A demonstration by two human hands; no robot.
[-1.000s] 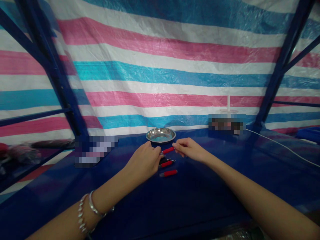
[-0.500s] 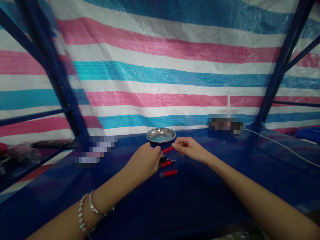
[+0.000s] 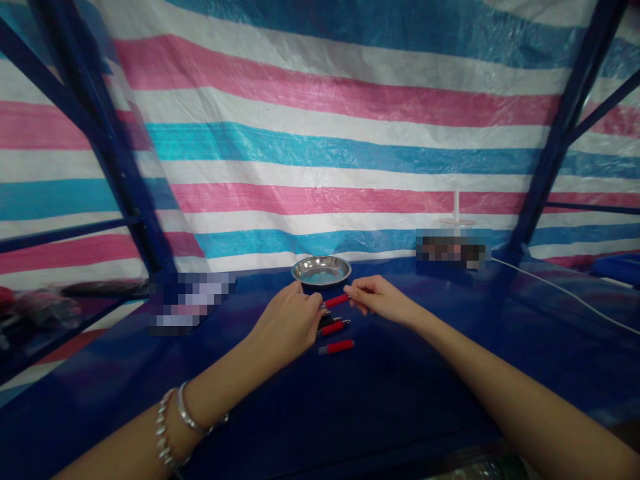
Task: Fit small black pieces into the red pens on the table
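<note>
A red pen (image 3: 337,301) spans the gap between my two hands, just in front of a round metal dish (image 3: 321,283). My left hand (image 3: 295,317) is closed on its left end, and the fingertips of my right hand (image 3: 373,295) pinch its right end. Below it on the blue table lie a black pen (image 3: 336,318), partly hidden by my left hand, and another red pen (image 3: 335,327). Nearer to me is a shorter red piece (image 3: 341,346) with a clear left end.
A blurred-out flat item (image 3: 193,303) lies at the left of the table (image 3: 400,400). At the back right stands a pixelated object (image 3: 453,248) with a white straw. A white cable (image 3: 565,290) runs right. Blue frame posts flank a striped sheet.
My right hand has shifted very slightly to the right. Otherwise both hands and the pens look the same.
</note>
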